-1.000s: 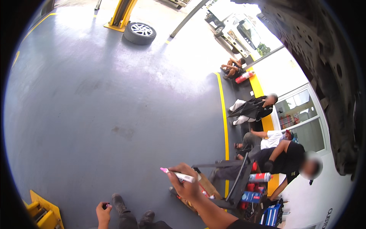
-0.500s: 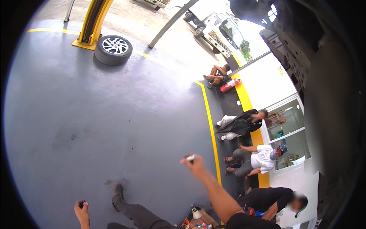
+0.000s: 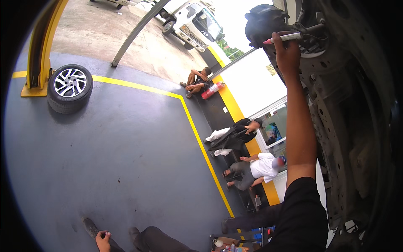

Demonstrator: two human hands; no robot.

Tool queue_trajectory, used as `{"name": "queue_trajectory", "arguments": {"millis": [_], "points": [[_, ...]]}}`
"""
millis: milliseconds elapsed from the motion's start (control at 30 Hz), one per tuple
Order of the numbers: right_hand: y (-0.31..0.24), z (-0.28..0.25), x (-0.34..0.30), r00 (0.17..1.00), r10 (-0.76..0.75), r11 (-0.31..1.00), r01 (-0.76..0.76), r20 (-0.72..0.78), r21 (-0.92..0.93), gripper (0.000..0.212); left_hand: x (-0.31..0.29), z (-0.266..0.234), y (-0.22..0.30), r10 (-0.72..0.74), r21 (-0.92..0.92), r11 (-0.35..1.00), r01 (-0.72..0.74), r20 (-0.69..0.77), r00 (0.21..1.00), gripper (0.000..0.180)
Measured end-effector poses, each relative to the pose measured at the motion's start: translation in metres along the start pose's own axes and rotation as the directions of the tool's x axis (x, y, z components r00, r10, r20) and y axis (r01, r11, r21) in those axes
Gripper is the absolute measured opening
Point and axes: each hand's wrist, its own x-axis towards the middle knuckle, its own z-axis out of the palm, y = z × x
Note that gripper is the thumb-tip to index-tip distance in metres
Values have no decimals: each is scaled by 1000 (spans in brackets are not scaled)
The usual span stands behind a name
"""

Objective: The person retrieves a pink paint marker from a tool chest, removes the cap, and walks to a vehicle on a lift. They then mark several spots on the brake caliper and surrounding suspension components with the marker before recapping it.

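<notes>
My right hand (image 3: 288, 56) is raised at the upper right, its fingers closed round a white paint marker (image 3: 293, 37) with a pink tip. The tip points left, just below or in front of a dark round hub part (image 3: 265, 23) on the underside of a raised vehicle (image 3: 336, 126); whether it touches cannot be told. Low at the left, my left hand (image 3: 103, 242) is closed with the fingertips pinched together. A small pale bit shows at those fingertips, too small to name.
A wheel (image 3: 70, 86) lies on the grey floor beside a yellow lift post (image 3: 44, 50). Several people sit along the wall at right, near a red fire extinguisher (image 3: 213, 90). A tool cart (image 3: 235, 243) with bottles stands at the bottom. A truck (image 3: 195, 25) is outside.
My right hand has risen with the marker from over the floor to the vehicle's underside. The view has turned, and my left hand sits lower in it.
</notes>
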Motion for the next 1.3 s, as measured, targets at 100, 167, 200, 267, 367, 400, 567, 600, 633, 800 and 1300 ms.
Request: {"name": "queue_trajectory", "arguments": {"millis": [100, 167, 200, 267, 367, 400, 567, 600, 633, 800, 1300], "points": [[44, 1, 44, 998, -64, 989, 66, 25, -130, 28, 13, 0, 14, -149, 223, 964, 143, 8, 989, 33], [67, -2, 67, 999, -27, 979, 33, 34, -203, 30, 21, 5, 26, -286, 176, 943, 282, -3, 958, 37], [77, 2, 74, 996, -86, 983, 83, -11, -166, 27, 35, 6, 36, -326, 23, 945, 326, -2, 945, 32], [94, 12, 90, 986, -165, 982, 163, -14, -100, 26, 66, 19, 51, -374, -140, 918, 370, -3, 927, 31], [111, 21, 101, 993, -113, 991, 115, 33, -66, 27, 74, 55, 60, -148, 126, 980, 151, -32, 988, 36], [115, 22, 103, 994, -92, 994, 95, 54, -55, 28, 73, 72, 58, -365, -86, 928, 361, -36, 930, 41], [129, 29, 109, 992, -123, 982, 124, 18, -143, 25, 77, 99, 46, -273, 414, 885, 211, 96, 957, 38], [130, 30, 109, 991, -134, 985, 135, 18, -111, 25, 78, 97, 42, -182, 447, 889, 100, 145, 972, 36], [130, 29, 108, 988, -157, 984, 157, 7, -83, 25, 79, 94, 37, -91, 472, 882, -14, 198, 976, 36], [131, 34, 108, 985, -172, 982, 173, 27, -77, 19, 82, 88, 28, -134, 510, 860, 22, 183, 974, 36], [128, 41, 111, 974, -213, 952, 225, 80, -209, 24, 83, 110, 67, -513, 211, 843, 494, 41, 858, 58]]}}
